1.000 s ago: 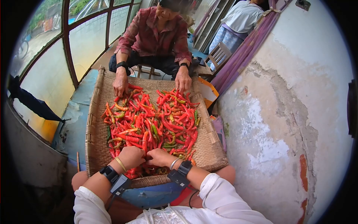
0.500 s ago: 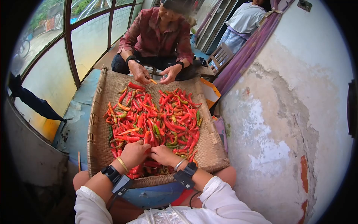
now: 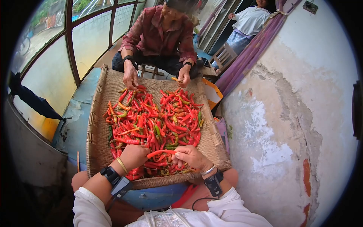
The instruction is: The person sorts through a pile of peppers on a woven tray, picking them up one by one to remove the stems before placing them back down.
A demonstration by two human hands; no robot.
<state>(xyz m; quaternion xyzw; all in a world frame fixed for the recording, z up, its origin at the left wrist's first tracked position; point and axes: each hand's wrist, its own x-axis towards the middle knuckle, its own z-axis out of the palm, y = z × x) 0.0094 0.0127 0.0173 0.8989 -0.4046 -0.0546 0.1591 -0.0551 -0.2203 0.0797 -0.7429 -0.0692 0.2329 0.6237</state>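
Red chili (image 3: 162, 152) in curled right hand (image 3: 193, 157)

- No text, label, brand, number or sign can be read
- On the black wrist devices (image 3: 213, 184), any marking is too small to be made out

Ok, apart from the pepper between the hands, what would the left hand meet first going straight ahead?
Most likely the loose peppers ahead of the left hand. They may lie a little lower, so it could pass over some; this view leaves the depth unclear.
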